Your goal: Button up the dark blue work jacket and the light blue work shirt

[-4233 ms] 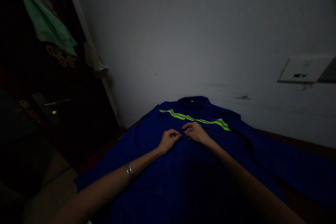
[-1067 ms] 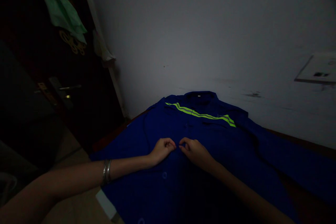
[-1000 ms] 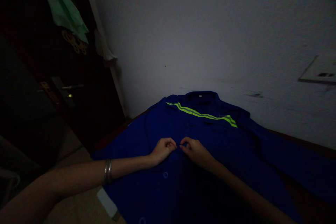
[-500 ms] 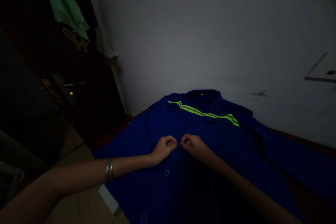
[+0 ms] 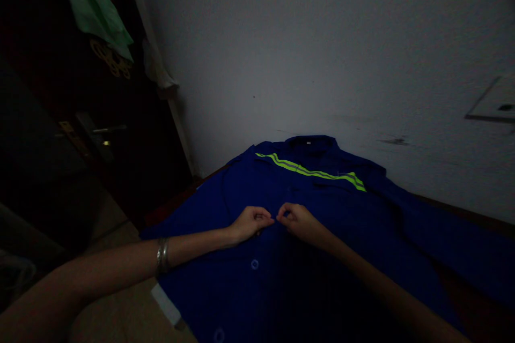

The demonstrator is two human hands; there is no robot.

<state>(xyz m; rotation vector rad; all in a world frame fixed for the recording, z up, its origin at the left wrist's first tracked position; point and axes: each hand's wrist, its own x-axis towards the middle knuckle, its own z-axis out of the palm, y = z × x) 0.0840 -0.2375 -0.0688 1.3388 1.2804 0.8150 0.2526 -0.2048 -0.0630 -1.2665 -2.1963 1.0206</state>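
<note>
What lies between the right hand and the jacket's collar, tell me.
In the head view, a yellow-green band crosses the blue jacket between the right hand and the collar.

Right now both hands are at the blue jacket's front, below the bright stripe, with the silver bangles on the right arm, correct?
Not quite: the head view shows the silver bangles on the left arm. The left hand and right hand are at the front of the blue jacket, below the bright stripe.
</note>
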